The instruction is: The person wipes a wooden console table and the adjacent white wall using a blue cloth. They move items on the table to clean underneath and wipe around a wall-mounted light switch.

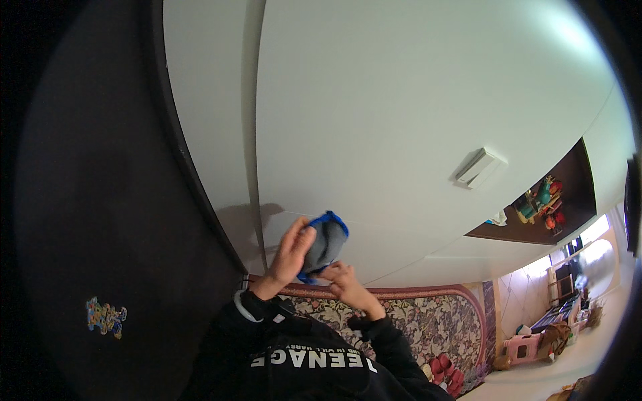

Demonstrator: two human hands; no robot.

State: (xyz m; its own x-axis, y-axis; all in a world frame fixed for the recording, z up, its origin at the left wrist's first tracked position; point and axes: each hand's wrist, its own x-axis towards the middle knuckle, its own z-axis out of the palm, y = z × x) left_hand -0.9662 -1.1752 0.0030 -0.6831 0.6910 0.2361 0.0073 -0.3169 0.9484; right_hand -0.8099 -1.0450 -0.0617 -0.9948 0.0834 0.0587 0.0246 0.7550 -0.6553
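My left hand (293, 250) grips a grey cloth item with blue edging (326, 245), thumb across its near side. Its exact kind is not plain; the grey face looks hollow or folded, with a dark crease down the middle. My right hand (346, 285) is at the item's lower edge, fingers bent and slightly blurred. Whether those fingers pinch the blue edging or only touch it is hard to see. Both hands are in front of a white wall panel (361, 125), above a patterned rug.
A dark door (100, 215) with a colourful sticker (105, 318) stands at left. The wall carries a white light switch (481, 168) and a recessed niche (577, 200) with figurines. Below lie a floral rug (431, 326) and red shoes (446, 373). A pink crate (521, 348) is at right.
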